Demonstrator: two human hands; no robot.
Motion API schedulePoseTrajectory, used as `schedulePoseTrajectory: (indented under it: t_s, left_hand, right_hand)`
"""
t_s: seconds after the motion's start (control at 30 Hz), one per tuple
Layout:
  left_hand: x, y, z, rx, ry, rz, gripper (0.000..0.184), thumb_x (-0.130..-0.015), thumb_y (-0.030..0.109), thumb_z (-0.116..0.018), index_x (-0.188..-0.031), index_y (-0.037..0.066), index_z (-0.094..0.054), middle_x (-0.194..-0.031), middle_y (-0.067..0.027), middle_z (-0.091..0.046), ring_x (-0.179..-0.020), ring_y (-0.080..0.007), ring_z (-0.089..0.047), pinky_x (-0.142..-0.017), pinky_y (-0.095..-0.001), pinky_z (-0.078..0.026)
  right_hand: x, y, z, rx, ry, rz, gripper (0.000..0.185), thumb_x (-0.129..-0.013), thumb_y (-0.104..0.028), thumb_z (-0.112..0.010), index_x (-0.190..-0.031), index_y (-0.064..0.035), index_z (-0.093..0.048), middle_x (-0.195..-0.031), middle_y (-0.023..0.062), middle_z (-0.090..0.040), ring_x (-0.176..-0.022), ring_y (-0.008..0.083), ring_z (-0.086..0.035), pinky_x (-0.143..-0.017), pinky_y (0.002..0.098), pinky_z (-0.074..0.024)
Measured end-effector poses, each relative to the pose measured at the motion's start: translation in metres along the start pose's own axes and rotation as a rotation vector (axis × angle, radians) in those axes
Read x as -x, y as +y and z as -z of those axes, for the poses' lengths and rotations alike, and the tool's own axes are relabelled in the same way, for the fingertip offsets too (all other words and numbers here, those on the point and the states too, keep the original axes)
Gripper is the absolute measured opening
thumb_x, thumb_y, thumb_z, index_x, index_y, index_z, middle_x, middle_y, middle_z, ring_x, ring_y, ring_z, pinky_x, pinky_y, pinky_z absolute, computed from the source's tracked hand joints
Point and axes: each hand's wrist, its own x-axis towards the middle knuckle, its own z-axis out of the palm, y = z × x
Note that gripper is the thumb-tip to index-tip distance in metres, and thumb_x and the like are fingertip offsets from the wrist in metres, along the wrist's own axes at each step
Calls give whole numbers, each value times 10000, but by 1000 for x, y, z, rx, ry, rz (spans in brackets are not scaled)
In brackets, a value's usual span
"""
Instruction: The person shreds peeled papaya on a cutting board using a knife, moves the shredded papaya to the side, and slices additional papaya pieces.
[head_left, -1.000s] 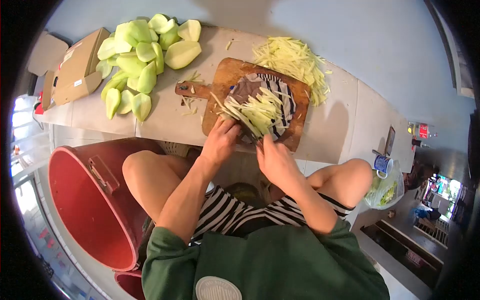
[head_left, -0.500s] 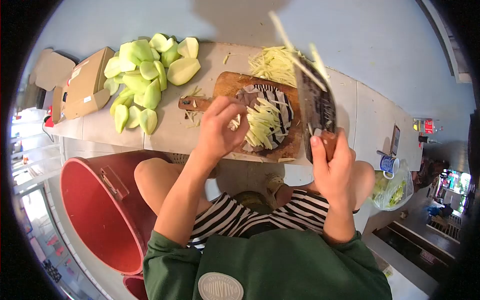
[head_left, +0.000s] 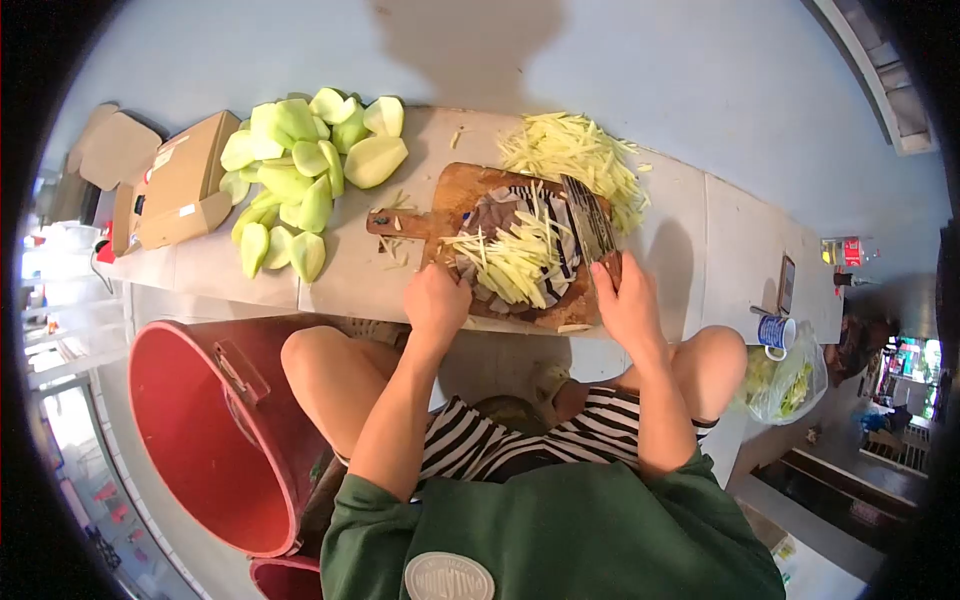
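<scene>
Our right hand (head_left: 632,305) grips one cleaver (head_left: 592,222); our left hand (head_left: 437,300), curled closed, at near edge of one board (head_left: 458,187); one clear bag (head_left: 818,400) holds greens (head_left: 795,388).

A pale blue-grey painted wall (head_left: 680,90) rises along the far side of a long light-tiled counter (head_left: 330,260). Bright daylight glares at the left beside pale horizontal slats (head_left: 75,335); a dimmer room opens at the right.

Bare forearms outstretched, left hand (head_left: 437,302) curled at the person's eleven o'clock, right hand (head_left: 628,302) in a closed grip at one.
</scene>
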Motion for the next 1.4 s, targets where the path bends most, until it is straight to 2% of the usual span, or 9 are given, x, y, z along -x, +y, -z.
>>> schedulePoseTrajectory:
  t_s: [0.23, 0.57, 0.73, 0.9, 1.0, 1.13, 1.23, 1.33, 1.4]
  left_hand:
    - [-5, -5, -32, 183, 243, -98, 209, -789, 146, -710, -762, -61, -694, -782, -268, -694, -782, -453, -687, -718, -507, -537]
    - [-4, 10, -32, 407, 78, 171, 208, -833, 139, -675, -804, -67, -686, -793, -244, -712, -749, -412, -709, -744, -491, -552]
    - [7, 60, -8, 1341, -184, 310, 219, -951, 121, -567, -1029, -60, -662, -898, -123, -690, -685, -250, -687, -643, -381, -605]
    - [-3, 109, 13, 1473, -215, 149, 246, -969, 103, -543, -1089, -96, -622, -1029, -158, -645, -924, -268, -690, -661, -406, -634]
    - [-6, 141, 46, 1419, -244, 94, 254, -992, 103, -505, -1137, -83, -596, -1070, -167, -651, -980, -282, -675, -799, -450, -613]
    - [-16, 154, 84, 1378, -246, -6, 232, -982, 91, -516, -1102, -91, -598, -1056, -179, -639, -935, -307, -673, -738, -471, -623]
    - [-18, 144, 105, 1373, -274, -71, 229, -970, 104, -532, -1079, -82, -610, -1015, -152, -648, -907, -276, -680, -702, -439, -624]
    - [-14, 123, 128, 1365, -289, -197, 214, -958, 133, -551, -1062, -38, -626, -986, -133, -668, -900, -259, -696, -699, -400, -623]
    - [-12, 108, 144, 1387, -227, -146, 206, -950, 136, -557, -1057, -23, -631, -986, -134, -675, -876, -261, -700, -694, -404, -620]
  right_hand:
    - [30, 18, 6, -70, 40, -50, 322, -980, -257, -645, -895, 28, -521, -739, 236, -598, -708, 446, -587, -653, 485, -441]
    - [73, 53, 8, -212, 37, -168, 340, -964, -272, -670, -868, 28, -542, -669, 189, -529, -605, 351, -498, -604, 448, -409]
    - [78, 68, 11, -236, 29, -194, 353, -967, -280, -671, -864, 31, -539, -666, 187, -529, -602, 331, -488, -607, 435, -420]
    - [79, 89, 7, -278, 64, -214, 339, -984, -272, -652, -866, 25, -542, -660, 160, -551, -599, 322, -529, -605, 433, -438]
    - [76, 76, 16, -329, 41, -273, 328, -1000, -273, -637, -876, 19, -554, -633, 123, -562, -550, 275, -551, -561, 406, -450]
    - [68, 59, 21, -429, -1, -317, 330, -1014, -292, -625, -891, 9, -569, -605, 79, -569, -479, 187, -546, -486, 352, -441]
    - [59, 58, 12, -396, -89, -261, 354, -1015, -304, -619, -898, 27, -571, -626, 124, -600, -509, 271, -581, -527, 401, -462]
    - [49, 32, 5, -176, -195, -26, 405, -1008, -339, -613, -965, 64, -598, -787, 280, -650, -759, 475, -645, -684, 485, -494]
    - [39, 18, -10, -121, -312, 18, 402, -1004, -340, -617, -964, 59, -601, -818, 293, -655, -792, 470, -655, -693, 487, -495]
